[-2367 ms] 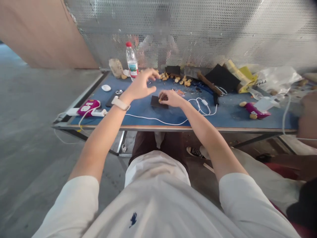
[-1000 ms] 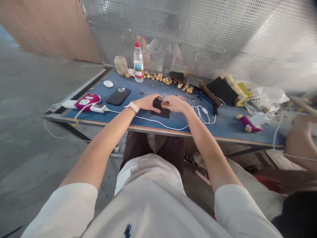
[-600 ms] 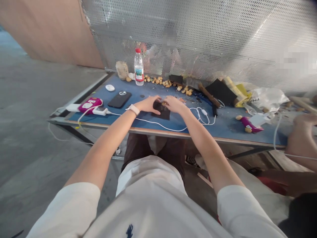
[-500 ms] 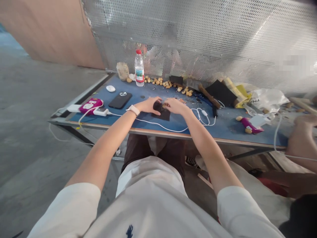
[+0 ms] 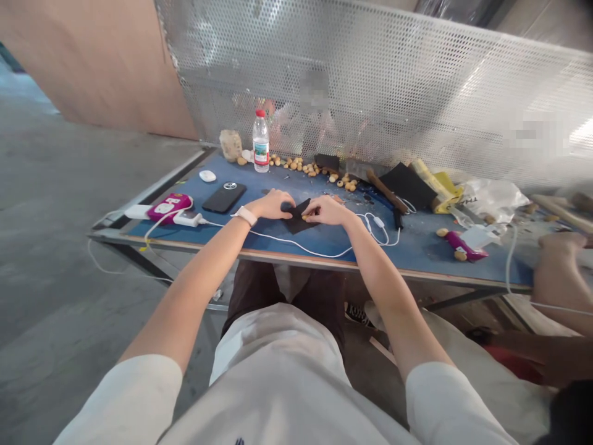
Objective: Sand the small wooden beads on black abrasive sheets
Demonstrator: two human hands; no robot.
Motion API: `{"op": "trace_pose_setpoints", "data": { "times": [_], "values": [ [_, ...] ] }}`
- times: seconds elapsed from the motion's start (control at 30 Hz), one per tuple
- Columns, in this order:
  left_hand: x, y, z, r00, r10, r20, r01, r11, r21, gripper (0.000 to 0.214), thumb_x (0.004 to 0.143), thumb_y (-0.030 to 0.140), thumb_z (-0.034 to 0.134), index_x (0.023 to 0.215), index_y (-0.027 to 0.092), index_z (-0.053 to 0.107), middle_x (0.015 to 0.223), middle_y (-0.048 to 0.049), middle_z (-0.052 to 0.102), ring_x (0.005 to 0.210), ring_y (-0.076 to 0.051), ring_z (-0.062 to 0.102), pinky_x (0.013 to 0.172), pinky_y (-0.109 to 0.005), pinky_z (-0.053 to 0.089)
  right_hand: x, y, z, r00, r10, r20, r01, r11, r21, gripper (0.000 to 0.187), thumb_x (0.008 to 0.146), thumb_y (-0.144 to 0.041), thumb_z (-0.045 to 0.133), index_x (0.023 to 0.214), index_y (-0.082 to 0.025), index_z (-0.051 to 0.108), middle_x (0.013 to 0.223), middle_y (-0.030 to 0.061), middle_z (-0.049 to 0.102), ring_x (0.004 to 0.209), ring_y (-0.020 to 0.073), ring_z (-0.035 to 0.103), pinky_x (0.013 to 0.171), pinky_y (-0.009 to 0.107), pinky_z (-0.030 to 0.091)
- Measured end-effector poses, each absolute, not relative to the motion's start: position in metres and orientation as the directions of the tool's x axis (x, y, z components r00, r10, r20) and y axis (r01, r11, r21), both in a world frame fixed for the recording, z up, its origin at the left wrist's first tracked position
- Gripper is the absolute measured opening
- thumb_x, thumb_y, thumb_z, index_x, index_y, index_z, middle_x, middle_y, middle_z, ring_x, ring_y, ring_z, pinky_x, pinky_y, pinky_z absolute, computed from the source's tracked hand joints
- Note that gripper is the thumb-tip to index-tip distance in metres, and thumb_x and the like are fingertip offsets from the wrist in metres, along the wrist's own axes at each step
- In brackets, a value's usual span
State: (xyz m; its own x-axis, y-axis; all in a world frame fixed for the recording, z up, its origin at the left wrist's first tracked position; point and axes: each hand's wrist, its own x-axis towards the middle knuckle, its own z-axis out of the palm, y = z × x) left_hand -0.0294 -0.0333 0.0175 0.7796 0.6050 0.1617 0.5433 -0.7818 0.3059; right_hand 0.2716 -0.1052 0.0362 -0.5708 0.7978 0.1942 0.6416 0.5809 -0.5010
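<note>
Black sheet point(image 5: 299, 220) under left hand point(image 5: 272, 204), right hand point(image 5: 327, 211) touching one bead point(image 5: 304, 217)

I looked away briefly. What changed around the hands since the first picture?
The left hand came down from above the blue table and now presses the black sheet, which has turned at an angle. The right hand keeps a small tan bead at its fingertips on the sheet. The clear plastic water bottle stayed where it was.
</note>
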Motion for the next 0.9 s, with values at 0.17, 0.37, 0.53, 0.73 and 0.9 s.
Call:
{"op": "trace_pose_setpoints", "data": {
  "times": [0.17, 0.37, 0.53, 0.73, 0.9],
  "values": [
    [-0.014, -0.046, 0.015, 0.785, 0.607, 0.129, 0.57, -0.787, 0.237, 0.085, 0.103, 0.09, 0.084, 0.158, 0.026, 0.088, 0.172, -0.0193, 0.083, 0.164, -0.051, 0.073, 0.153, -0.07, 0.038, 0.274, -0.104, 0.034, -0.572, 0.802, 0.174, 0.649, 0.572, -0.501, 0.026, 0.101, -0.016, 0.094, 0.122, -0.024, 0.108, 0.12, 0.0092, 0.101, 0.103, 0.0267, 0.089, 0.096, 0.034, 0.063],
    [-0.011, -0.038, 0.008, 0.808, 0.575, 0.127, 0.534, -0.806, 0.253, 0.108, 0.094, 0.102, 0.085, 0.169, 0.024, 0.081, 0.176, -0.021, 0.079, 0.165, -0.05, 0.071, 0.151, -0.062, 0.041, 0.268, -0.098, 0.034, -0.49, 0.835, 0.25, 0.774, 0.549, -0.316, 0.028, 0.108, -0.009, 0.086, 0.124, -0.021, 0.106, 0.123, 0.0139, 0.101, 0.109, 0.0299, 0.09, 0.106, 0.038, 0.065],
    [-0.013, -0.034, 0.007, 0.814, 0.562, 0.142, 0.517, -0.815, 0.261, 0.101, 0.094, 0.095, 0.091, 0.165, 0.024, 0.086, 0.177, -0.0198, 0.081, 0.165, -0.049, 0.073, 0.15, -0.059, 0.042, 0.275, -0.103, 0.045, -0.548, 0.827, 0.123, 0.752, 0.552, -0.36, 0.024, 0.109, -0.014, 0.091, 0.125, -0.024, 0.106, 0.121, 0.0095, 0.102, 0.104, 0.0277, 0.09, 0.1, 0.035, 0.065],
    [-0.015, -0.03, 0.007, 0.826, 0.553, 0.108, 0.505, -0.813, 0.291, 0.099, 0.094, 0.09, 0.094, 0.171, 0.028, 0.084, 0.187, -0.017, 0.076, 0.172, -0.047, 0.069, 0.153, -0.059, 0.036, 0.271, -0.098, 0.042, -0.558, 0.808, 0.188, 0.776, 0.589, -0.226, 0.031, 0.112, -0.009, 0.083, 0.129, -0.021, 0.106, 0.126, 0.0146, 0.1, 0.112, 0.03, 0.088, 0.106, 0.038, 0.063],
    [-0.021, -0.024, 0.012, 0.818, 0.563, 0.118, 0.504, -0.801, 0.324, 0.098, 0.09, 0.084, 0.099, 0.169, 0.026, 0.084, 0.181, -0.0175, 0.08, 0.171, -0.047, 0.071, 0.153, -0.06, 0.04, 0.272, -0.093, 0.042, -0.538, 0.826, 0.169, 0.791, 0.564, -0.239, 0.03, 0.112, -0.008, 0.086, 0.133, -0.017, 0.105, 0.128, 0.0167, 0.1, 0.117, 0.0321, 0.092, 0.11, 0.038, 0.065]
  ]
}}
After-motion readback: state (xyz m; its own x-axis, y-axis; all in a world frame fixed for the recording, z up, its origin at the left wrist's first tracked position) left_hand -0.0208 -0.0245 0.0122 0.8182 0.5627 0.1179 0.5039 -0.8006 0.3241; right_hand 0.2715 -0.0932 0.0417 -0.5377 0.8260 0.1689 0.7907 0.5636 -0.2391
